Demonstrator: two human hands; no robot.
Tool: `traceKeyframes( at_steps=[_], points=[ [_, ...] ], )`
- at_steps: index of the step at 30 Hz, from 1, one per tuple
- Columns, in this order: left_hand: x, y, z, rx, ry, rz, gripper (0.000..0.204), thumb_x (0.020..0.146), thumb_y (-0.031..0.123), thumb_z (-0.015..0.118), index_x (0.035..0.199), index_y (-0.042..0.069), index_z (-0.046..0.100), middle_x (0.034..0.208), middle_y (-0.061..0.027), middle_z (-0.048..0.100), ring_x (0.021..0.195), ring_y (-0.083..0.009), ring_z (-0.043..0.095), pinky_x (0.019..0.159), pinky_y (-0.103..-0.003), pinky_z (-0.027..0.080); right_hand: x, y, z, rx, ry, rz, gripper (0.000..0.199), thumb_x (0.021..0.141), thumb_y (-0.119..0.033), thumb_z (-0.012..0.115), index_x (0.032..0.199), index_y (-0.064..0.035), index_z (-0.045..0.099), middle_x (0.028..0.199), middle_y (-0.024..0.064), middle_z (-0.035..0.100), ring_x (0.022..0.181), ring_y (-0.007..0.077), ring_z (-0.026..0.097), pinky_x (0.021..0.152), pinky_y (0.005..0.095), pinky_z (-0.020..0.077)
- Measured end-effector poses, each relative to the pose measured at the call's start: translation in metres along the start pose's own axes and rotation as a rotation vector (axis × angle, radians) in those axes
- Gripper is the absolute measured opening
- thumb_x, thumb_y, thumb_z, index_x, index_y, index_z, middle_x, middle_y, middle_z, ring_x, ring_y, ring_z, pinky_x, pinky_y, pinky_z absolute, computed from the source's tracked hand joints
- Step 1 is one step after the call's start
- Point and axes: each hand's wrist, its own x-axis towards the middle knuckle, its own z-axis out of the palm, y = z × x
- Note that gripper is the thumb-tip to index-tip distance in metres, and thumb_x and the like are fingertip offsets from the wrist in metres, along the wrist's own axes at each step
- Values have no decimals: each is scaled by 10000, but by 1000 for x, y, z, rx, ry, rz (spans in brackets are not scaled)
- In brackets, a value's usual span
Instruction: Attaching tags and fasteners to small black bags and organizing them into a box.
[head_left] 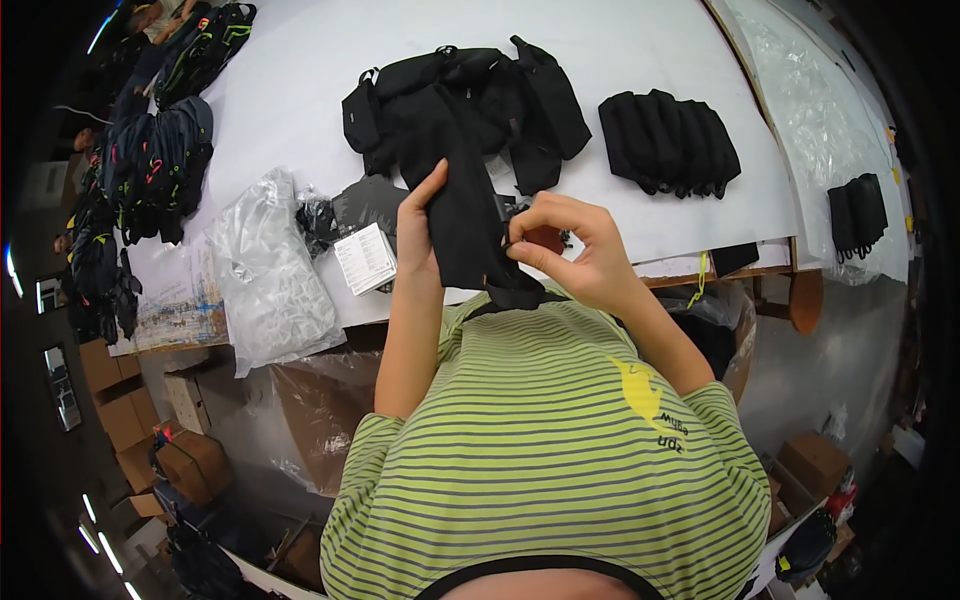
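A broad white table (300, 80) fills the upper middle of the view. Dark backpacks (160, 165) with bright pink and green trim are heaped at its left edge, and another person (160, 20) is partly visible beyond them. A pile of clear plastic bags (270, 280) hangs over the near edge, just beside a stack of printed white cards (366, 258). To the right, clear plastic sheeting (800, 90) lies on a second surface. Cardboard boxes (195, 468) stand at lower left, another brown box (815, 462) at lower right on the grey floor (800, 370).
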Motion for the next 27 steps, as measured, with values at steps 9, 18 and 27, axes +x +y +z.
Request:
traceKeyframes(
  at_steps=[9, 18, 27],
  points=[
    [-2, 3, -5, -29, -5, 30, 224, 868, 175, 572, 955, -21, 637, 870, -125, 679, 714, -223, 666, 662, -325, 561, -5, 0, 2, 34, -64, 29, 59, 774, -46, 667, 777, -22, 613, 644, -11, 501, 532, 63, 431, 503, 215, 336],
    [1, 4, -13, 112, 247, 178, 287, 902, 195, 516, 1067, -32, 580, 1033, -158, 641, 887, -256, 647, 788, -371, 539, -5, 8, -7, -232, 174, 113, 212, 789, -99, 652, 994, -67, 609, 900, 39, 564, 696, 120, 519, 620, 247, 414],
    [-24, -23, -1, 110, 187, 64, 371, 917, 287, 517, 1173, 19, 503, 1142, -91, 559, 1051, -218, 543, 891, -387, 460, -1, 26, -3, -948, 23, -460, 612, 577, -147, 748, 1159, -242, 585, 1026, 26, 541, 950, 202, 522, 888, 362, 372]
  ],
)
